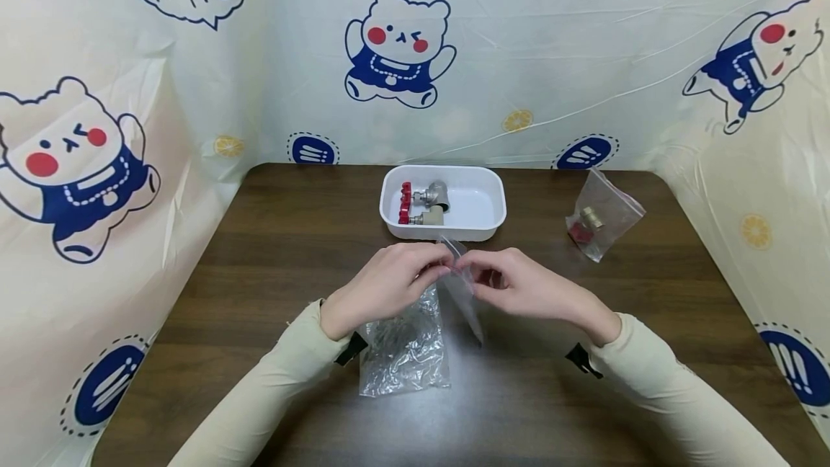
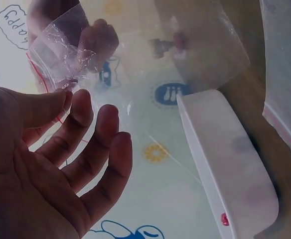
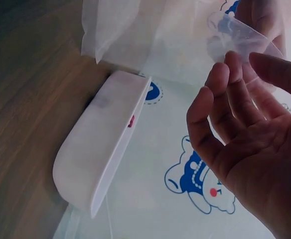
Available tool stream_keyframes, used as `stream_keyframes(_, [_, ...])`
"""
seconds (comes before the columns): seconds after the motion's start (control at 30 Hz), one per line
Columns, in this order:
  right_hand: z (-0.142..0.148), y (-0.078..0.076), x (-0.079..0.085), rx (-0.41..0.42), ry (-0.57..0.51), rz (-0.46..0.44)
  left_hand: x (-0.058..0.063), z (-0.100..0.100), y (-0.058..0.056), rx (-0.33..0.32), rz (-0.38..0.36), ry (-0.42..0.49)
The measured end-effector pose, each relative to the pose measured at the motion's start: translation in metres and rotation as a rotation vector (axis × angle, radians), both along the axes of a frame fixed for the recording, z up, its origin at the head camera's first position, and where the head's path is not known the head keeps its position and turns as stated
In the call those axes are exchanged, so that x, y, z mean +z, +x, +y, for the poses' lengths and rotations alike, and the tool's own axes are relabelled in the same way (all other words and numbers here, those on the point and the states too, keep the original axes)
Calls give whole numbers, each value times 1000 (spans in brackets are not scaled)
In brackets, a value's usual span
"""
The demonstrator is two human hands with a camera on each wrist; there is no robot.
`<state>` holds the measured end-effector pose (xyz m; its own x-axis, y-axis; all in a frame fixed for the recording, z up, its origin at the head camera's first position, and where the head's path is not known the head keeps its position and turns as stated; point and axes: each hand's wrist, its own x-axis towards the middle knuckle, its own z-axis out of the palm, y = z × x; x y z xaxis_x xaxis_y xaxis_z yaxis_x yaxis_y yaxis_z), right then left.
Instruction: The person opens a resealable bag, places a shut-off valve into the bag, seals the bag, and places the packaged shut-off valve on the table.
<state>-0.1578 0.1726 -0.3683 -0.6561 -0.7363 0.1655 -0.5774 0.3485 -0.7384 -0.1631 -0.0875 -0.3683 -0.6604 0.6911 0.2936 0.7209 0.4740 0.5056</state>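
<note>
Between the two hands, in front of a white plastic tray (image 1: 480, 233), hangs a clear zip-lock bag (image 1: 464, 305). My left hand (image 1: 390, 281) pinches its top edge between thumb and fingertips; in the left wrist view a red zip line runs by that hand (image 2: 71, 149). From the other side my right hand (image 1: 528, 288) pinches the same edge, its other fingers loosely bent in the right wrist view. The bag looks flat, and I see nothing inside it. Below the left hand, another crinkled clear bag (image 1: 408, 355) lies on the table, partly covered by that hand.
Inside the tray lie two valves, a grey metal one (image 1: 438, 194) and a beige one (image 1: 431, 216), both with red handwheels. A zip-lock bag (image 1: 612, 225) holding a brass-coloured valve with a red part lies at the right on the brown table (image 1: 259, 265). Printed sheeting surrounds the table.
</note>
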Motion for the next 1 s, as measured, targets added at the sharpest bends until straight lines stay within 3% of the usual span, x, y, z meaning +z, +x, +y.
stream_keyframes(0.13, [-1,1,0,21,-4,-3,1,0,0,-2,8,-18])
stream_keyframes(0.33, [6,2,2,-32,4,-32,0,-7,-2,6,-21,-25])
stream_keyframes(0.67, [20,3,2,-97,38,15,2,-21,-6,31,-51,-16])
stream_keyframes(0.9, [19,2,4,-112,20,48,-6,-23,-10,26,-73,95])
stream_keyframes(1.0, [15,2,6,-106,-3,57,-14,-16,-12,28,-150,207])
